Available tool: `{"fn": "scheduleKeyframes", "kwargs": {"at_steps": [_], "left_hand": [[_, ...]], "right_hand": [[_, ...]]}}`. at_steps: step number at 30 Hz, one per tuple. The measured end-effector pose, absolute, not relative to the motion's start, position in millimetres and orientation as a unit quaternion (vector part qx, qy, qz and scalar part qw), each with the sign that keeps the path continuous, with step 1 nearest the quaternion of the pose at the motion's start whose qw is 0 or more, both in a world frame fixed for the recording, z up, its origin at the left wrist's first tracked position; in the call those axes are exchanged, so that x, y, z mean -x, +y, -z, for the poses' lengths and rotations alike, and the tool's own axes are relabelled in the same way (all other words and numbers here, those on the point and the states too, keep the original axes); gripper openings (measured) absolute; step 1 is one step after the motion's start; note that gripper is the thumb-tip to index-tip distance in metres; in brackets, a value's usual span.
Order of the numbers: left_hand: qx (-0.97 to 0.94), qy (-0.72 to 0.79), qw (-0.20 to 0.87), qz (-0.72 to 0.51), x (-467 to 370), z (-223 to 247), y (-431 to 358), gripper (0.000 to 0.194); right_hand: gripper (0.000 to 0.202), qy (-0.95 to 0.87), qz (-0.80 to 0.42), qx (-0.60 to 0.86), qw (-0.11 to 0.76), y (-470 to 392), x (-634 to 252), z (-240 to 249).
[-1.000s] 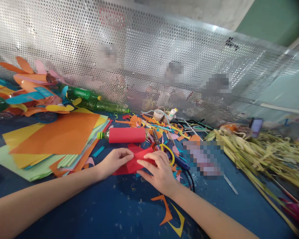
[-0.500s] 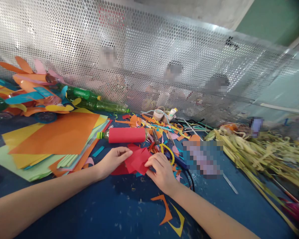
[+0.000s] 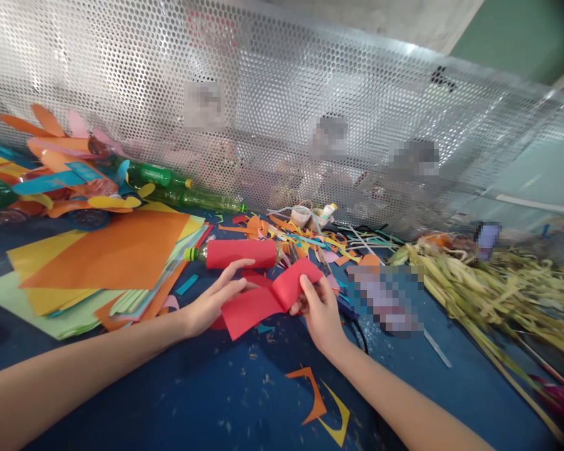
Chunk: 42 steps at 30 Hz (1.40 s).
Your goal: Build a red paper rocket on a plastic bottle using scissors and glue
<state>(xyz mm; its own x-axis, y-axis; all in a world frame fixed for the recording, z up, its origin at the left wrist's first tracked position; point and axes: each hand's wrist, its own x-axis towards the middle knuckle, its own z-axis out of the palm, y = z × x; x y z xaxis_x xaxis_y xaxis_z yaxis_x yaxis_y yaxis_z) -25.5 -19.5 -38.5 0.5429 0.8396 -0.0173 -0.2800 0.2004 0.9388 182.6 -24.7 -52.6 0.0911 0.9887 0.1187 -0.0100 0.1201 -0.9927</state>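
Note:
A creased red paper piece is spread open between my hands, its right part raised. My right hand pinches it at the right end, thumb on top. My left hand is beside the left part of the paper, fingers apart, with nothing in its grasp. Just behind the fingers lies a bottle wrapped in red paper, its green cap to the left. More red paper lies partly hidden beneath the held piece.
Coloured sheets are stacked at left, beside a paper-and-bottle model. Paper scraps and glue lie behind. Dry husks cover the right. Orange and yellow offcuts lie in front. People show behind a perforated metal screen.
The red paper has been unfolded and now stretches wider. My left hand has let go of it and opened; my right hand has moved slightly right and up with its end.

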Motion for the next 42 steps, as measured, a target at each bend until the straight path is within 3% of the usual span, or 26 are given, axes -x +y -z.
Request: {"fn": "scheduleKeyframes", "kwargs": {"at_steps": [5, 10, 14, 19, 22, 26, 30, 36, 42], "left_hand": [[-0.563, 0.261, 0.703, -0.348, 31, 40, -17, 0.042], [-0.576, 0.231, 0.722, -0.305, 34, 40, -16, 0.061], [-0.668, 0.247, 0.645, -0.276, 32, 38, -15, 0.034], [-0.72, 0.268, 0.586, -0.256, 28, 49, -11, 0.036], [-0.687, 0.293, 0.603, -0.282, 28, 54, -9, 0.039], [-0.656, 0.316, 0.619, -0.294, 28, 51, -10, 0.046], [-0.635, 0.312, 0.638, -0.305, 26, 48, -11, 0.051], [-0.616, 0.284, 0.665, -0.313, 26, 50, -11, 0.055], [-0.601, 0.297, 0.668, -0.323, 27, 49, -12, 0.061]], "right_hand": [[0.025, -0.541, -0.511, 0.466, 0.479, -31, -177, 48], [0.023, -0.568, -0.505, 0.459, 0.46, -31, -177, 45], [0.021, -0.581, -0.489, 0.449, 0.47, -31, -176, 50], [0.024, -0.6, -0.502, 0.455, 0.426, -29, -179, 49], [0.031, -0.682, -0.352, 0.516, 0.38, -22, -191, 41], [0.021, -0.776, 0.025, 0.584, 0.235, -13, -205, 36], [0.02, -0.75, 0.157, 0.633, 0.106, -15, -206, 40], [0.016, -0.733, 0.16, 0.66, 0.039, -23, -201, 35], [0.025, -0.719, -0.046, 0.676, 0.154, -15, -210, 24]]}}
